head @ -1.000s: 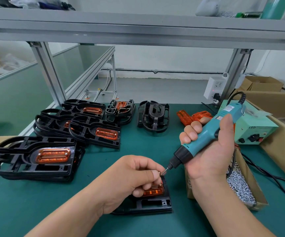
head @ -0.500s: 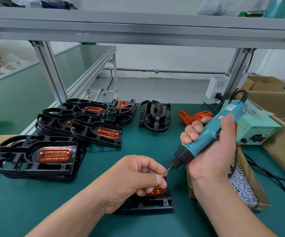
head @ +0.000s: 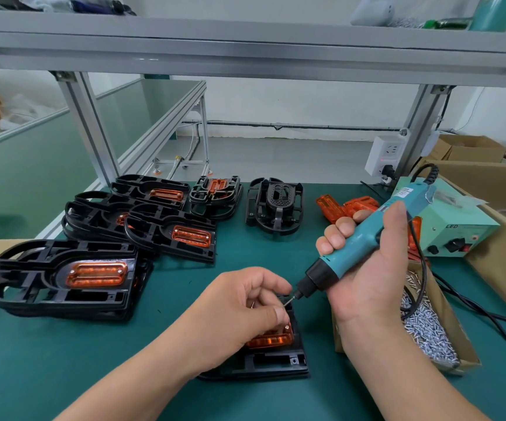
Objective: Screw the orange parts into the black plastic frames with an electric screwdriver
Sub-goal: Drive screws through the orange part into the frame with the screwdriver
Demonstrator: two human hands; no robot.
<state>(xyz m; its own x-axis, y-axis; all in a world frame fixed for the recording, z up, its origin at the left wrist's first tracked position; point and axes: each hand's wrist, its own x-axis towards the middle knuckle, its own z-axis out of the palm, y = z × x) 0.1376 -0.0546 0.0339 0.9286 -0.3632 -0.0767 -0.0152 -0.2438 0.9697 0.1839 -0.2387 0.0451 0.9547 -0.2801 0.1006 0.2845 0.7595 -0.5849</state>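
Orange part sat in the black frame, flat on the worktop near its front edge. Judged light, stiff moulded plastic, smooth, likely to crack if overdriven; steady it by the frame rim. Left hand was directly above it, covering its left end; fingers curled, pinching what looked like a screw at the bit tip. Right hand gripped the electric screwdriver, tilted down-left toward the part. Box of screws stood just right

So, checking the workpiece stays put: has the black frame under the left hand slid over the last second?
No. The black frame keeps the same gap to the cardboard screw box on its right.
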